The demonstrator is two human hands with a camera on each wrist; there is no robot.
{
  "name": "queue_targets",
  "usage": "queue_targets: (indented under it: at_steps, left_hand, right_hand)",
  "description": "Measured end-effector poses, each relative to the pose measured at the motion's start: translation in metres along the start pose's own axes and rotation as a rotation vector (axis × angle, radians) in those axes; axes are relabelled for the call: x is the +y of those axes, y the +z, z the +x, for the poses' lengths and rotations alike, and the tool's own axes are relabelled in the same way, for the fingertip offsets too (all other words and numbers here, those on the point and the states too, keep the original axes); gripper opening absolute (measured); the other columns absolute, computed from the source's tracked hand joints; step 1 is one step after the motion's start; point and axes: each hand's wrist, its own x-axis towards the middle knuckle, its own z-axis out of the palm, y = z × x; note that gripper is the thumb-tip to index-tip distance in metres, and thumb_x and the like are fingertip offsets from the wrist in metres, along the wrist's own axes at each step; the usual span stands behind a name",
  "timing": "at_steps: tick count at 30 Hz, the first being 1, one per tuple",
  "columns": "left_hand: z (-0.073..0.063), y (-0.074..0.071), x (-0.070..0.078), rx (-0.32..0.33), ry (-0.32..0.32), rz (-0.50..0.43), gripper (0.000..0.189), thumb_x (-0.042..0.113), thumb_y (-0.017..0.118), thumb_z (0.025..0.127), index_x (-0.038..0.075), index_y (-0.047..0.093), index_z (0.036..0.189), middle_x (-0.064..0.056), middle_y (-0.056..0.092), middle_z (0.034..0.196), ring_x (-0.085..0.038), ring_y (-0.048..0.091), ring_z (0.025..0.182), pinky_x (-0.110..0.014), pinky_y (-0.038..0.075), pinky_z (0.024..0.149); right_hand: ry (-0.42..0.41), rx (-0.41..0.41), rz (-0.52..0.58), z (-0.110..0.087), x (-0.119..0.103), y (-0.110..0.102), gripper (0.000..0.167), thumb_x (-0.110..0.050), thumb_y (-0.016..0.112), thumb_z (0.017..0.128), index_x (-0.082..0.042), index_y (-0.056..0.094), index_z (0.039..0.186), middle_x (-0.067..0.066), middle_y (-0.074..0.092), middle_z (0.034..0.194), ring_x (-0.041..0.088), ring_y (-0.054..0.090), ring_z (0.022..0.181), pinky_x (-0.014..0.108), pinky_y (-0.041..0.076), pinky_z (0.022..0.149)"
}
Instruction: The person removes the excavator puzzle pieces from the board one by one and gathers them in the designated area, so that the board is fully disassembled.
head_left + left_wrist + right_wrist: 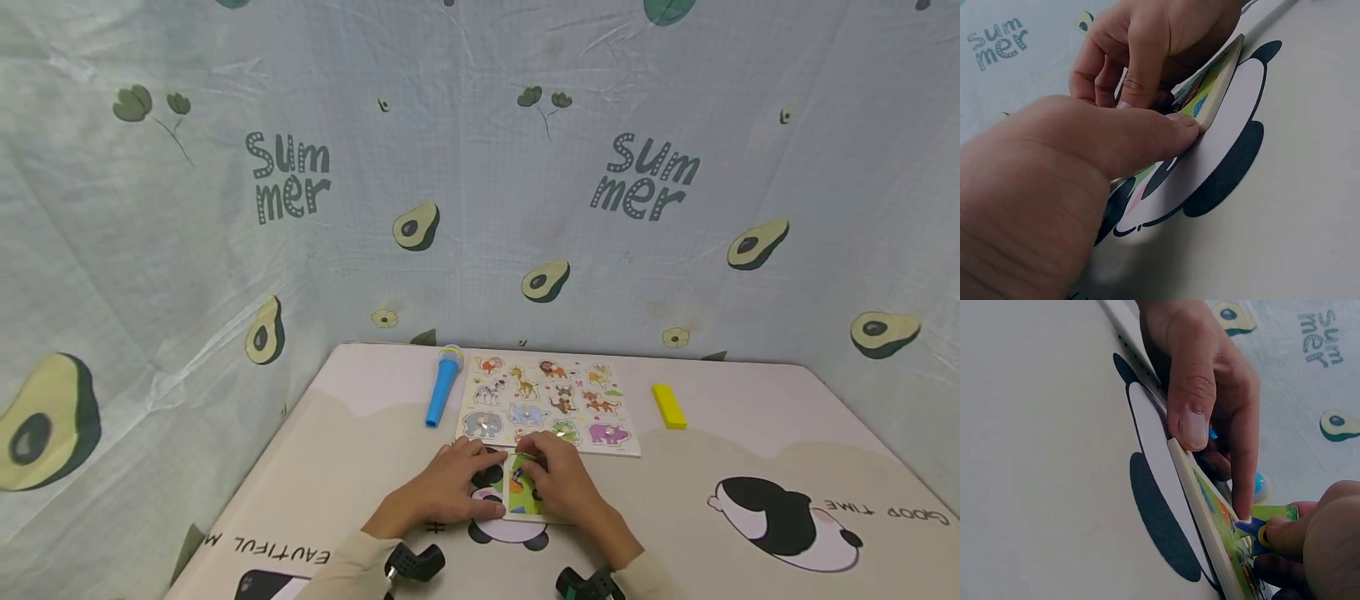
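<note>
A small wooden puzzle board (517,508) with a green, colourful picture lies before me on the printed tablecloth. My left hand (450,483) rests along its left edge, thumb at the near corner and a straight forefinger at the far one. Over the board, my right hand (562,475) pinches a green and blue puzzle piece (1279,514) between thumb and fingers. That piece is tilted up from the board's face in the right wrist view. The right hand covers much of the board's right side.
Just beyond the hands lies a larger animal peg puzzle (555,400), filled with several animal pieces. A blue toy microphone (442,387) is on its left and a yellow block (668,407) on its right. A printed curtain (480,167) hangs behind the table.
</note>
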Motion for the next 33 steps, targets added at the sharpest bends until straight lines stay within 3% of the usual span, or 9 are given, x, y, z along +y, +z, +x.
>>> queue_targets:
  at_steps: [2, 6, 14, 17, 23, 33]
  left_hand:
    - [0.000, 0.000, 0.000, 0.001, 0.001, -0.001, 0.079, 0.064, 0.070, 0.083, 0.026, 0.053, 0.149, 0.007, 0.054, 0.114, -0.010, 0.042, 0.103, -0.033, 0.037, 0.088]
    - [0.001, -0.001, 0.001, 0.002, 0.003, 0.002, 0.078, 0.065, 0.069, 0.083, 0.025, 0.054, 0.149, 0.007, 0.054, 0.113, -0.011, 0.042, 0.102, -0.033, 0.036, 0.086]
    - [0.002, -0.001, 0.001, -0.005, -0.013, -0.015, 0.079, 0.064, 0.071, 0.082, 0.026, 0.053, 0.149, 0.008, 0.053, 0.111, -0.011, 0.041, 0.100, -0.032, 0.036, 0.086]
    - [0.002, -0.001, 0.001, -0.005, -0.017, -0.022, 0.078, 0.063, 0.071, 0.082, 0.026, 0.054, 0.149, 0.008, 0.053, 0.111, -0.011, 0.041, 0.100, -0.033, 0.036, 0.087]
    - [0.004, 0.000, -0.001, 0.014, 0.004, -0.014, 0.077, 0.064, 0.070, 0.083, 0.026, 0.054, 0.148, 0.008, 0.053, 0.110, -0.011, 0.042, 0.100, -0.033, 0.036, 0.087]
    - [0.001, 0.003, -0.001, 0.042, 0.019, -0.006, 0.073, 0.060, 0.070, 0.083, 0.026, 0.057, 0.146, 0.009, 0.054, 0.107, -0.009, 0.041, 0.096, -0.030, 0.034, 0.081]
  right_hand:
    - [0.013, -0.018, 0.003, 0.000, 0.000, 0.000, 0.015, -0.004, 0.068, 0.095, -0.015, 0.066, 0.106, -0.003, 0.066, 0.097, 0.010, 0.056, 0.085, 0.032, 0.050, 0.080]
    - [0.059, -0.054, 0.009, 0.002, 0.000, -0.002, 0.015, -0.005, 0.064, 0.098, -0.015, 0.063, 0.109, -0.005, 0.064, 0.092, 0.011, 0.056, 0.082, 0.030, 0.049, 0.078]
    - [0.089, -0.028, 0.065, 0.004, -0.005, -0.010, 0.019, -0.007, 0.064, 0.098, -0.013, 0.066, 0.115, -0.009, 0.059, 0.084, 0.012, 0.055, 0.080, 0.029, 0.048, 0.078]
    - [0.090, -0.045, 0.089, 0.004, -0.007, -0.013, 0.017, -0.008, 0.067, 0.097, -0.013, 0.068, 0.114, -0.008, 0.059, 0.081, 0.011, 0.055, 0.076, 0.027, 0.048, 0.073]
    - [0.050, -0.139, 0.143, 0.003, -0.012, -0.018, 0.005, -0.013, 0.072, 0.094, -0.014, 0.069, 0.099, -0.006, 0.057, 0.072, 0.008, 0.053, 0.061, 0.025, 0.047, 0.057]
    - [0.019, -0.296, 0.210, -0.008, -0.027, -0.025, 0.010, -0.008, 0.073, 0.090, -0.009, 0.073, 0.100, -0.005, 0.064, 0.078, 0.007, 0.055, 0.065, 0.024, 0.046, 0.060]
